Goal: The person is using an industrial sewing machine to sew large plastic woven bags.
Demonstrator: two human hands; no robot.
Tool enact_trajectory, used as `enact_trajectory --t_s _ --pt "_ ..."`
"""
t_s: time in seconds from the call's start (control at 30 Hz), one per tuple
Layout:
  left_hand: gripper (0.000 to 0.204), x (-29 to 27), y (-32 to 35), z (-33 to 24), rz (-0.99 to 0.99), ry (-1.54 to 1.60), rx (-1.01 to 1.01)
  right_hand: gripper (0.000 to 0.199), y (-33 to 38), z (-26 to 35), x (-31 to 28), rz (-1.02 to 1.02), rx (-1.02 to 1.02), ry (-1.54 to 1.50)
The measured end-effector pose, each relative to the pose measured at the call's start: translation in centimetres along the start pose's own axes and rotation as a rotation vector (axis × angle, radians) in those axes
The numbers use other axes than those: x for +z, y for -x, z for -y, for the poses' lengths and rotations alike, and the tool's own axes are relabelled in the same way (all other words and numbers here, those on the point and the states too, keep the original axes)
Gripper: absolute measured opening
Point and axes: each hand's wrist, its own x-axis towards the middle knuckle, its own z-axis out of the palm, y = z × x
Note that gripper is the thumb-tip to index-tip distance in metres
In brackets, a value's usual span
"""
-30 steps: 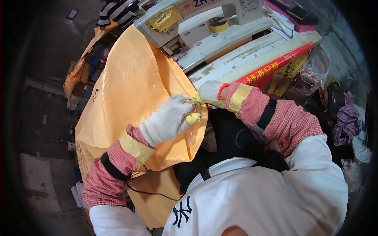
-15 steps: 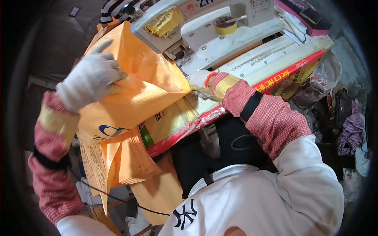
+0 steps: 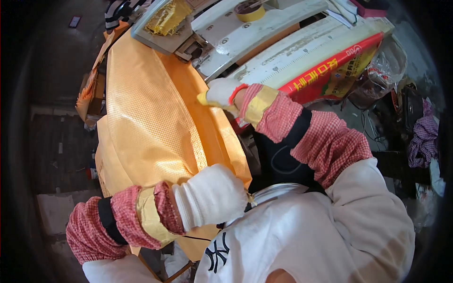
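Observation:
A large orange woven sack (image 3: 146, 113) is spread across the near left side of the sewing machine (image 3: 236, 33), with a deep fold down its right part. My left hand (image 3: 212, 195), in a white knit glove, is closed at the sack's near right corner, close to my body. Its fingertips are mostly hidden. At the machine's near edge, my right hand (image 3: 222, 93), in a white glove with yellow on the fingers, is closed on the sack's right edge. Red checked sleeve covers with black bands wrap both forearms.
A roll of yellow tape (image 3: 250, 13) lies on the machine. The pale work surface (image 3: 292, 61) has a red and yellow printed strip (image 3: 330, 70) along its front. To the right stand a clear plastic bag (image 3: 389, 61) and a purple checked cloth (image 3: 423, 137). More orange sacks (image 3: 89, 96) hang at the left.
My left hand has come down and right, toward my body, and the sack is now stretched out and turned. My right hand has shifted slightly left, still at the sack's edge.

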Motion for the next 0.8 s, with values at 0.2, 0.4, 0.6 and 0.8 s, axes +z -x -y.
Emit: enact_trajectory --t_s 0.2,0.4,0.6,0.8 --pt "0.010 0.4 -2.0 1.3 0.269 -0.105 0.063 0.028 5.5 2.2 1.7 -0.034 -0.102 0.309" --pt "0.020 -9.4 2.0 9.4 0.165 -0.600 -0.025 0.026 6.7 0.7 2.3 -0.036 -0.325 0.745" --pt "0.014 -14.6 4.1 3.6 0.414 -0.100 -0.461 0.028 6.0 -1.2 1.9 -0.081 -0.043 -0.077" --pt "0.012 -11.0 5.6 -0.5 0.475 -0.207 -0.355 0.031 6.2 -1.4 1.7 -0.048 -0.069 -0.109"
